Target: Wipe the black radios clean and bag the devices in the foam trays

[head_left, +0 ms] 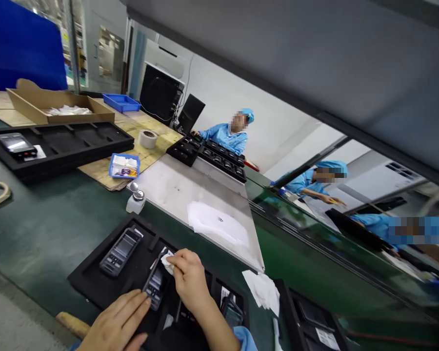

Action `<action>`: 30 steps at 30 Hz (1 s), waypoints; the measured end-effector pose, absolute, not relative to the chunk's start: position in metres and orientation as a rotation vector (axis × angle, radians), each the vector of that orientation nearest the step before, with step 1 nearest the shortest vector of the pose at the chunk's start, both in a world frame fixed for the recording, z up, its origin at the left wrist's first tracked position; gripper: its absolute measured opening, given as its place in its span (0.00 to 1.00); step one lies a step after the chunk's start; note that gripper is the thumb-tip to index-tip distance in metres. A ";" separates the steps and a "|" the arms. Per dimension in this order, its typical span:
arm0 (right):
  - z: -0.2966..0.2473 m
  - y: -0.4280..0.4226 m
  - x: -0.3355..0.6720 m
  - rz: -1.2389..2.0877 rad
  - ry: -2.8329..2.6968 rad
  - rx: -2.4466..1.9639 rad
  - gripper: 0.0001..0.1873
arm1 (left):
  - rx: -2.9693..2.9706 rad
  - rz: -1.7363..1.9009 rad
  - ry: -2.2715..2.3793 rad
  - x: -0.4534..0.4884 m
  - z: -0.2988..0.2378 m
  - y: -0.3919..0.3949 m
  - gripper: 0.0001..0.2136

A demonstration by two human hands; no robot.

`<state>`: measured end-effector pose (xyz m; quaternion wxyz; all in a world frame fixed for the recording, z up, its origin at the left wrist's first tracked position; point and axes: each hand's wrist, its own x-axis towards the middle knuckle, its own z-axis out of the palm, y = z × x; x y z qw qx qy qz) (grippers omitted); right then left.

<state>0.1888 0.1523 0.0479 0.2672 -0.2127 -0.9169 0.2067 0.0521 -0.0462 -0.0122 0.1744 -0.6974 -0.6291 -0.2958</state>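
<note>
A black foam tray point(91, 275) lies before me on the green table. In it sits a handheld terminal point(154, 292) with a dark screen and a small keypad. My right hand point(190, 280) pinches a crumpled white wipe point(166, 262) against the terminal's upper end. My left hand point(115, 321) has its fingers stretched out, the tips resting on the terminal's lower left edge. A second handheld terminal point(121, 251) lies in the slot to the left. Another dark device point(232, 311) is at the tray's right end, partly hidden by my right forearm.
Beyond the tray stand a white dispenser bottle point(135, 202), a blue small-parts tray point(124, 166) and a tape roll point(147, 139). White wipes point(263, 292) lie to the right, beside another black tray point(290, 317). Co-workers in blue point(227, 136) sit at the back and right.
</note>
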 end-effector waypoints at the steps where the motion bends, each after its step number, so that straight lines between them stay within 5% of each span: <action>1: 0.053 0.157 0.175 0.556 -2.486 -0.558 0.18 | -1.929 -0.857 -1.846 0.045 -0.014 -0.050 0.20; 9: 0.054 0.145 0.034 0.395 -2.841 -0.480 0.12 | -1.708 -0.673 -1.891 -0.007 -0.026 -0.059 0.28; 30: 0.025 0.140 0.045 0.594 -2.576 -0.798 0.15 | -1.574 -0.858 -1.966 0.005 -0.026 -0.050 0.19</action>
